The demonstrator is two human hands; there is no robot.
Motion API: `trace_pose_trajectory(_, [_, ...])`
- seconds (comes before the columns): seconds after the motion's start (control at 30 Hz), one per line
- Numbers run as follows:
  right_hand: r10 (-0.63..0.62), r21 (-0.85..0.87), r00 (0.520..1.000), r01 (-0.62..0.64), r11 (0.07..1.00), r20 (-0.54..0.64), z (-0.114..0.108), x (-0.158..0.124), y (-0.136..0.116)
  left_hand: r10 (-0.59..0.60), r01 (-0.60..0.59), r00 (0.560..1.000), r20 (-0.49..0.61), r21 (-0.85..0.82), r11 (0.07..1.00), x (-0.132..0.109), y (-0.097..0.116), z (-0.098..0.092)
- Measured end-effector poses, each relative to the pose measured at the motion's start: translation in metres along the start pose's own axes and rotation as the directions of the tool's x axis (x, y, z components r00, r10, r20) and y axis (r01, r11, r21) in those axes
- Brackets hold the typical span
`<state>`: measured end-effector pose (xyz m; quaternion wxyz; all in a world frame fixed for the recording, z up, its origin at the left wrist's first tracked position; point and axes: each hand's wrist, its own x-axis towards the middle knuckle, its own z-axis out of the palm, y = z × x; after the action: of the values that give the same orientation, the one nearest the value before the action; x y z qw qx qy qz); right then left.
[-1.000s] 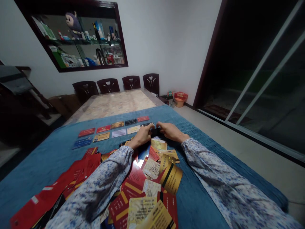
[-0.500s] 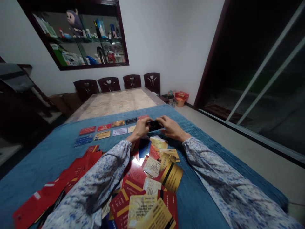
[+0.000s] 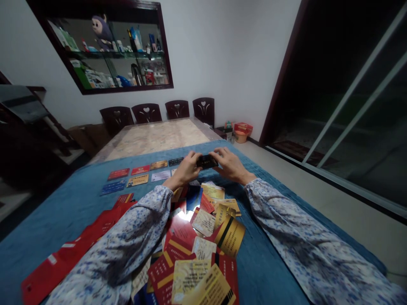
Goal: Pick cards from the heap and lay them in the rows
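Note:
A black card (image 3: 206, 161) with pale print is held level between both hands, above the blue cloth (image 3: 273, 254). My left hand (image 3: 187, 168) pinches its left end, and my right hand (image 3: 230, 165) grips the right end. Below them spreads a loose pile of cards, among them a gold card (image 3: 231, 237), a pale patterned card (image 3: 203, 222) and a red card (image 3: 179, 231). Left of my left hand, cards lie in two rows, including a red card (image 3: 140, 170), a blue card (image 3: 113, 187) and a lilac card (image 3: 160, 176). My left hand hides the rows' right end.
Red sleeves or cards (image 3: 79, 245) lie in a long strip beside my left forearm. Beyond the cloth stretches the bare marble tabletop (image 3: 162, 134), with several dark chairs (image 3: 203, 111) behind it. An orange bucket (image 3: 241, 136) stands on the floor.
Both hands have lifted the black card slightly. My left hand covers more of the card rows' right end. The view has shifted a little; the cards on the cloth lie as before.

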<state>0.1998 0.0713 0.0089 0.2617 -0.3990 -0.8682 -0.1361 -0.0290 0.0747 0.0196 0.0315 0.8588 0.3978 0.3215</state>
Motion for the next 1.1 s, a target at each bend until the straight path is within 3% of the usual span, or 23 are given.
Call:
trace_pose_trajectory(0.2, [-0.024, 0.041, 0.999, 0.023, 0.999, 0.024, 0.005, 0.016, -0.001, 0.032, -0.041, 0.998, 0.05, 0.194, 0.98, -0.002, -0.012, -0.011])
trace_pose_trajectory(0.43, [-0.09, 0.089, 0.992, 0.082, 0.993, 0.084, 0.025, 0.031, 0.008, -0.012, -0.029, 0.99, 0.137, 0.297, 0.954, -0.002, -0.024, -0.015])
trace_pose_trajectory(1.1, [-0.065, 0.187, 0.93, -0.004, 0.982, 0.361, 0.074, 0.055, 0.033, -0.218, 0.168, 0.954, 0.205, 0.236, 0.957, 0.008, -0.064, 0.018])
